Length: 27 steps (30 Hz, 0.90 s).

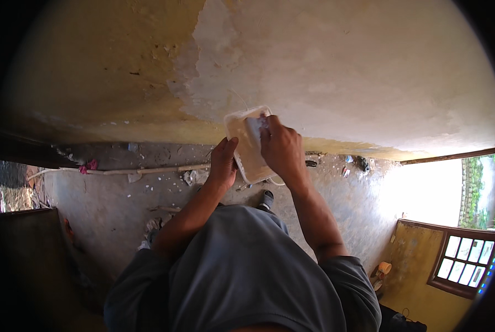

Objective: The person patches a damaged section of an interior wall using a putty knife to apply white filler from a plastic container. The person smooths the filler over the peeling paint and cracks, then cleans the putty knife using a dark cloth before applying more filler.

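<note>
My left hand (223, 163) is closed on the left side of a rectangular, translucent plastic tub (246, 157) with a pale beige inside, held tilted in front of the wall. My right hand (282, 148) grips a flat, pale scraper (253, 128) inside the upper part of the tub; its handle is mostly hidden by my fingers. Beyond both hands rises a wall (341, 72), peeling yellow on the left and coated pale grey-white on the right.
A long wooden pole (164, 169) lies along the wall's foot, with a pink cloth (91, 165) at its left part. The debris-strewn concrete floor (103, 210) surrounds my sandalled foot (267, 200). Bright openings stand at both sides, and a wood-framed window (465, 261) at lower right.
</note>
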### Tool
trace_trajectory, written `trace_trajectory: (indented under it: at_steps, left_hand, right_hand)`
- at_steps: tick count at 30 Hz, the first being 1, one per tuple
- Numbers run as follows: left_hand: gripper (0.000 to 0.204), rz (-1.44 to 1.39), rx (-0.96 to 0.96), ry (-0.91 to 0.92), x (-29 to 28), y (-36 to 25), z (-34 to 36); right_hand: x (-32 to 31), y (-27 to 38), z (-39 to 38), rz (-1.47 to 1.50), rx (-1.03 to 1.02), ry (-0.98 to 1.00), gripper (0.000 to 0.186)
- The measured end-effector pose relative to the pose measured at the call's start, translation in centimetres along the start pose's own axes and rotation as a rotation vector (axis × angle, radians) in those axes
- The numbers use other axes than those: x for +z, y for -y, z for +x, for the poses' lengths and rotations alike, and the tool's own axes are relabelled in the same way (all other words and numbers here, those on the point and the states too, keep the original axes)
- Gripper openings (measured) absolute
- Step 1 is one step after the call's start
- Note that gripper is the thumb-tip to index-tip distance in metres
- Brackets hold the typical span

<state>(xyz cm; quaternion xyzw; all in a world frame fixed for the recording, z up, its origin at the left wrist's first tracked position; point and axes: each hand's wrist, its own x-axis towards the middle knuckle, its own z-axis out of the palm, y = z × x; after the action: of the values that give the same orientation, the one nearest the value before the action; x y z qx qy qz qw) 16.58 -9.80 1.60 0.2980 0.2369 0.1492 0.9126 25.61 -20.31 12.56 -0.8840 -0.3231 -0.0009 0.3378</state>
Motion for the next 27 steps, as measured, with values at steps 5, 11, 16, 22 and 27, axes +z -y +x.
trace_trajectory:
  at_steps: [5,11,16,22,27]
  left_hand:
    - [0.040,-0.001,0.046,-0.003,0.6,0.4,0.1]
    - [0.038,-0.051,0.058,-0.048,0.7,0.4,0.9]
    - [0.033,-0.017,0.073,-0.060,0.2,0.7,0.6]
    - [0.035,-0.001,0.003,-0.024,-0.2,1.0,0.3]
    - [0.031,0.032,-0.071,-0.087,-0.1,1.6,-0.6]
  right_hand:
    - [0.3,-0.8,0.3,-0.178,-0.006,0.001,0.016]
    - [-0.6,1.5,-0.3,-0.115,0.029,-0.040,0.020]
    - [0.9,1.1,-1.1,-0.117,-0.024,0.092,0.022]
    - [0.4,0.2,-0.3,0.090,0.046,0.000,0.015]
    - [1.0,-2.5,-0.6,0.028,0.037,0.057,0.015]
